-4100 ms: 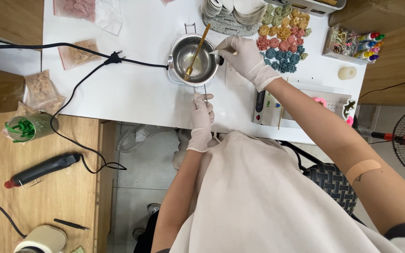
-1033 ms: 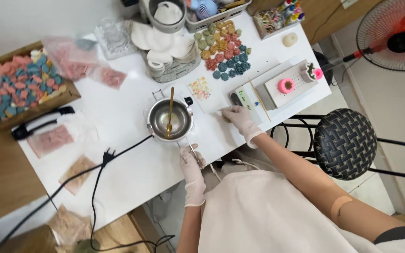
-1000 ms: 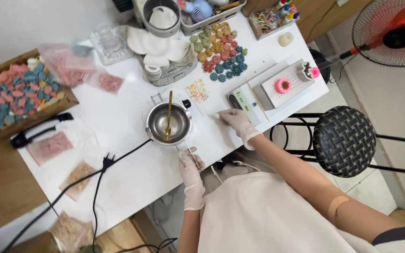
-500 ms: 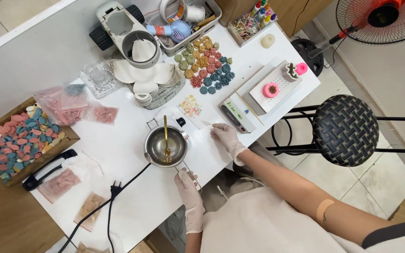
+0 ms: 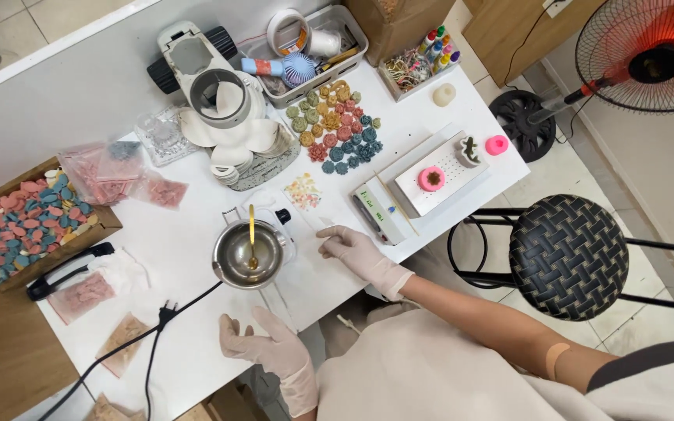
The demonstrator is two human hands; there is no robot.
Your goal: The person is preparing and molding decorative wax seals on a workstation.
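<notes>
While you lean over the white desk [image 5: 196,242], both your gloved hands rest on it and hold nothing. Your left hand [image 5: 263,343] lies flat near the front edge with its fingers [image 5: 232,331] spread wide open. Your right hand [image 5: 356,251] lies just right of the small metal melting pot [image 5: 245,253], fingers loosely open, fingertips on the desk. The pot sits between your hands, nearer the right one, with a wooden stick [image 5: 252,234] standing in it. A black plug [image 5: 165,314] lies left of your left hand.
</notes>
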